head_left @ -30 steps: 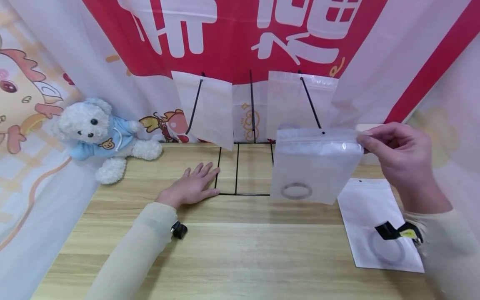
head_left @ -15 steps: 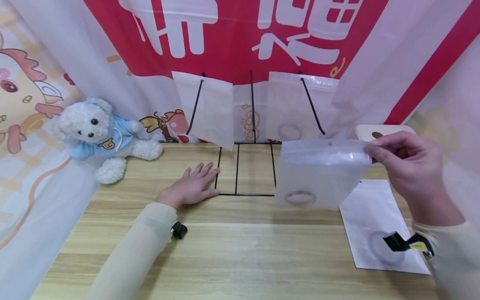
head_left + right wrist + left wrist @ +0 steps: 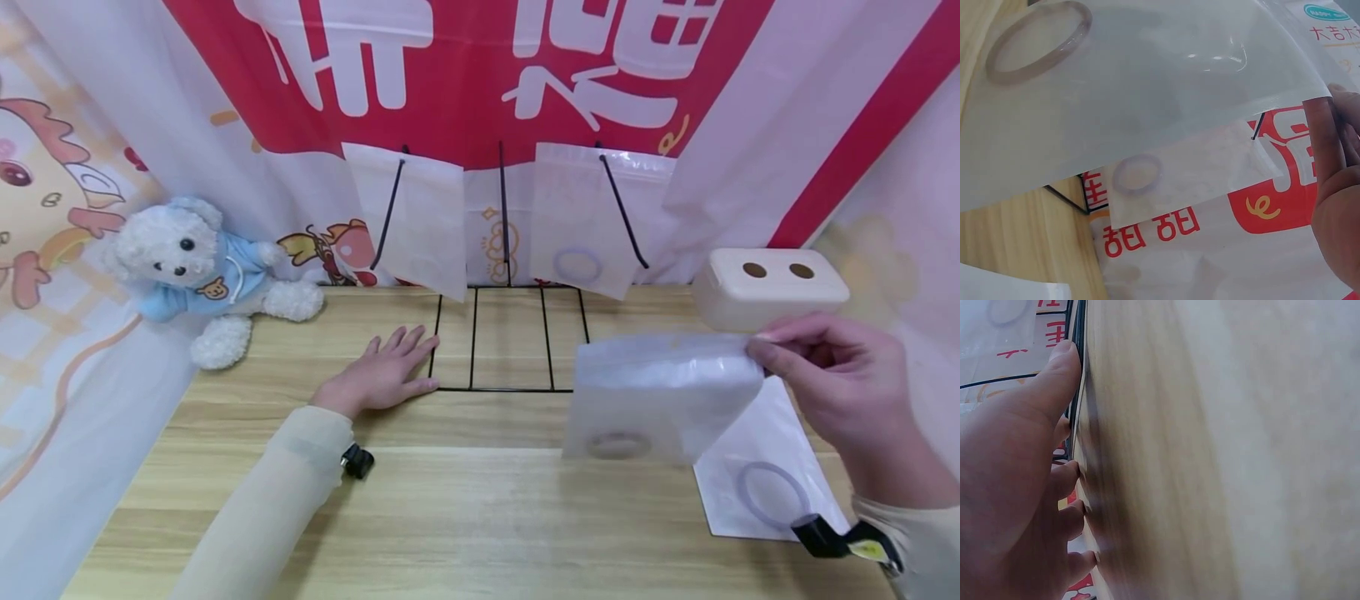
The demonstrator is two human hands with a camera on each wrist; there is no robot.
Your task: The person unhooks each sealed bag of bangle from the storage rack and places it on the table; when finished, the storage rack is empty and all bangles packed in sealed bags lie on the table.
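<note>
My right hand [image 3: 843, 387] pinches the top corner of a translucent zip bag [image 3: 660, 392], which holds a ring-shaped bangle [image 3: 1038, 44]. The bag hangs over the table, in front of a black wire display rack [image 3: 510, 389]. Flat on the table, my left hand [image 3: 381, 371] has its fingers spread, with fingertips at the left side of the rack's base. Two more zip bags hang on the rack's prongs: a left bag [image 3: 420, 221] and a right bag [image 3: 581, 221] with a pale bangle inside. Below my right hand lies another bag [image 3: 757, 475] with a bangle showing.
A white plush bear [image 3: 180, 258] in a blue hoodie sits at the back left. At the back right stands a cream box [image 3: 772, 287] with two round holes. Red and white printed cloth [image 3: 465, 100] rises behind the wooden table [image 3: 465, 517].
My right hand has drawn the pinched bag off the front of the right prong, then down and to the right. The cream box has come into view. My left hand has stayed put.
</note>
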